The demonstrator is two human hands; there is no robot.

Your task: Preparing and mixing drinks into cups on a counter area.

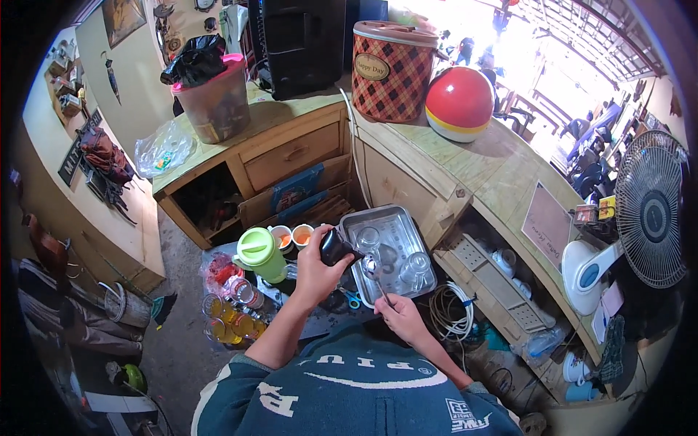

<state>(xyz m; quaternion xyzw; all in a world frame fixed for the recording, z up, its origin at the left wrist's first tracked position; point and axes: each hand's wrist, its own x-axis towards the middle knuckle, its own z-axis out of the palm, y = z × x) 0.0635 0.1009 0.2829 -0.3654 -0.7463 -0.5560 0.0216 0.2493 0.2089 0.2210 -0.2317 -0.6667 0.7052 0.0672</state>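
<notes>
Left hand [318, 267] grasps glossy black container [334, 247], right hand [400, 317] metal spoon [371, 267]; grey surface [317, 325] beneath, pale wooden surface [496, 171] beyond both.

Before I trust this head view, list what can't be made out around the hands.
All in the head view:
- Contents of the dark bottle: hidden by its dark wall and partly by the left hand around it.
- Whether the spoon in the right hand holds anything: its bowl is too small and shiny.
- Inside of the green jug: covered by its lid.
- Inside of the wooden drawer: hidden by its closed front.
</notes>
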